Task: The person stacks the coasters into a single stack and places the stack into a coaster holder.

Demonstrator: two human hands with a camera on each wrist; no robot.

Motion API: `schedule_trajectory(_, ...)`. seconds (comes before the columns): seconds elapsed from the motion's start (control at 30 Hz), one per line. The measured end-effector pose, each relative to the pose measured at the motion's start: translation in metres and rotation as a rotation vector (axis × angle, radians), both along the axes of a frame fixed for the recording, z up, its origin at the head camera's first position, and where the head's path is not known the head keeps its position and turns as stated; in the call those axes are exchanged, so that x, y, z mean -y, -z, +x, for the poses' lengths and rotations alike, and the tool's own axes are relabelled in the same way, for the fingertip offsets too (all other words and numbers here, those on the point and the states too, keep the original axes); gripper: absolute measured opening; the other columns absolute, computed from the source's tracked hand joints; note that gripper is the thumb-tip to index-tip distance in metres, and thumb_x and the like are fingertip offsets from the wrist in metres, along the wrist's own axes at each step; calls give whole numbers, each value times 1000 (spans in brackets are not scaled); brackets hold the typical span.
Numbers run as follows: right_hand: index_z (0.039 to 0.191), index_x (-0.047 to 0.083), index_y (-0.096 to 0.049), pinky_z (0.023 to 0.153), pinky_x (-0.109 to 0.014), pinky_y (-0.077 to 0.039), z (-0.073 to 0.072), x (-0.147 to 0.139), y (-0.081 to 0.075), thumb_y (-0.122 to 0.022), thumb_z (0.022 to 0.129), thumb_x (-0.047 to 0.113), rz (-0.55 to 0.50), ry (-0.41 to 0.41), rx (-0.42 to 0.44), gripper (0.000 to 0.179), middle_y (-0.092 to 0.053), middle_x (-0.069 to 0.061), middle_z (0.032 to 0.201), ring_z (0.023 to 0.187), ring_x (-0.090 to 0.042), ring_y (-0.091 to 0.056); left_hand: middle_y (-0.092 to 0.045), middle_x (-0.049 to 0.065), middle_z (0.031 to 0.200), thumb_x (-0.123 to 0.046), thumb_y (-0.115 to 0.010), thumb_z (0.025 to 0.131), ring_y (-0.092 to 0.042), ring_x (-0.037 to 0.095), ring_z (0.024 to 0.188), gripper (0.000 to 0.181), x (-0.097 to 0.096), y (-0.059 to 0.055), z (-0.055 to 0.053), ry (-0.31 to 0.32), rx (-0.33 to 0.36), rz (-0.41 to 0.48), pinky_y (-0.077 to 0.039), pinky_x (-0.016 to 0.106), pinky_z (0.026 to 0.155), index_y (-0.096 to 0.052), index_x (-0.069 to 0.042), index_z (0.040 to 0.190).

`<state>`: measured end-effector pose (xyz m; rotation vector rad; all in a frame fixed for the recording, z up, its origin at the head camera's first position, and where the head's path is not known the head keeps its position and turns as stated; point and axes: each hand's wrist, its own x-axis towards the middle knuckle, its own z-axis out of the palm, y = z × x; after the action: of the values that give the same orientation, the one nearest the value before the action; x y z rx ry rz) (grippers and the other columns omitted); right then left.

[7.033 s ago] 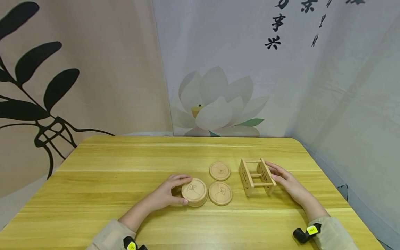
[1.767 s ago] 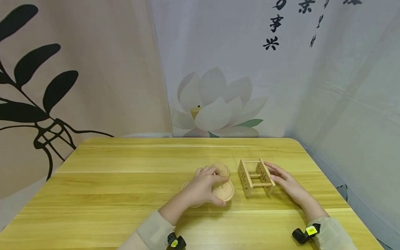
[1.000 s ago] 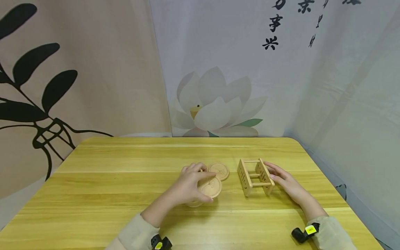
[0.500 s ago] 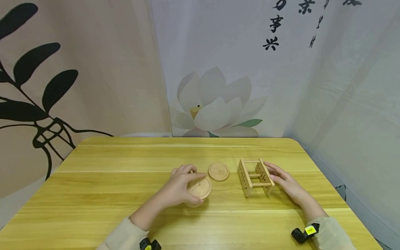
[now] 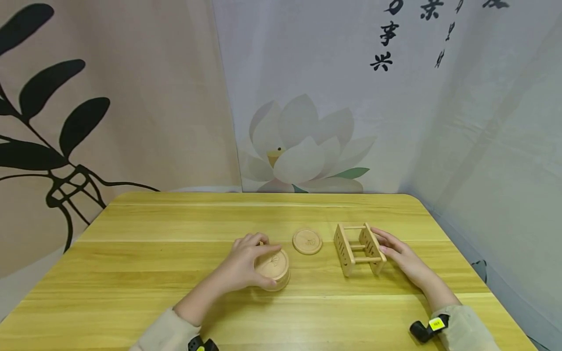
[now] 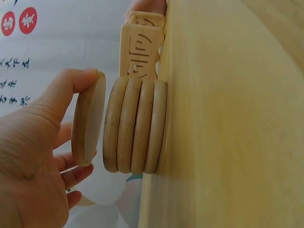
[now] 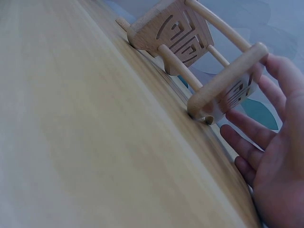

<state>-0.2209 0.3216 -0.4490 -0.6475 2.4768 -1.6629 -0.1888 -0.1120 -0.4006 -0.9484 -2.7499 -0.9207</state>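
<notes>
In the left wrist view, my left hand (image 6: 35, 137) pinches a round wooden coaster (image 6: 89, 121) by its edge, just apart from a stack of several like coasters (image 6: 134, 126). From the head view the held coaster (image 5: 273, 263) hides most of that stack, and a line drawing marks its top. One more coaster (image 5: 307, 242) lies flat on the table, behind and right of the stack. My right hand (image 5: 406, 256) touches the outer side of a wooden coaster rack (image 5: 359, 259), its fingers (image 7: 249, 124) fairly straight against the slotted panel.
The light wooden table (image 5: 167, 263) carries everything. Behind it hangs a cloth backdrop (image 5: 167, 97) printed with leaves, a lotus and dark characters. The rack's two carved end panels are joined by round bars, and it stands right of the loose coaster.
My left hand has picked up the coaster that lay right of the stack and carried it left over the stack. The right hand and rack have stayed in place.
</notes>
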Motion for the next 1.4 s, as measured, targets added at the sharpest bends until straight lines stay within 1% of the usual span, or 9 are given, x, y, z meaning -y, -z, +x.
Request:
schedule_trajectory(0.27, 151, 11, -31, 93, -16, -34, 0, -1, 1, -44, 103, 16, 12, 23, 6, 49, -41, -28, 139, 116, -1, -48, -50, -4, 114, -34, -88, 59, -42, 17, 108, 77, 4, 1, 1, 3, 11, -4, -28, 46, 93, -62, -11, 129)
schedule_trajectory(0.63, 151, 11, -31, 93, -17, -35, -1, -1, 3, -44, 103, 16, -1, 15, 7, 50, -40, -27, 140, 116, -3, -49, -51, -2, 117, -36, -87, 60, -43, 20, 111, 75, 4, 4, 0, 0, 20, -36, -29, 47, 95, -63, -14, 128)
schedule_trajectory(0.87, 151, 12, -31, 93, -16, -35, -1, -1, 3, -44, 103, 16, 1, 20, 11, 50, -40, -26, 140, 116, -2, -49, -52, -2, 116, -38, -87, 61, -43, 19, 109, 75, 4, 8, -1, 10, 26, -36, -30, 46, 93, -63, -13, 127)
schedule_trajectory(1.03, 151, 9, -30, 93, -16, -35, -1, -1, 2, -42, 103, 14, -1, 12, 0, 49, -40, -29, 140, 116, -2, -49, -51, -2, 116, -38, -87, 62, -43, 19, 109, 74, 4, 10, -1, 19, 41, -30, -29, 47, 95, -63, -13, 127)
schedule_trajectory(1.4, 151, 9, -29, 93, -16, -34, -1, -1, 2, -42, 103, 14, -5, 5, 3, 49, -39, -29, 140, 116, -1, -48, -50, -2, 118, -36, -86, 63, -43, 20, 111, 74, 4, 11, -1, 17, 66, -28, -29, 48, 94, -62, -13, 129)
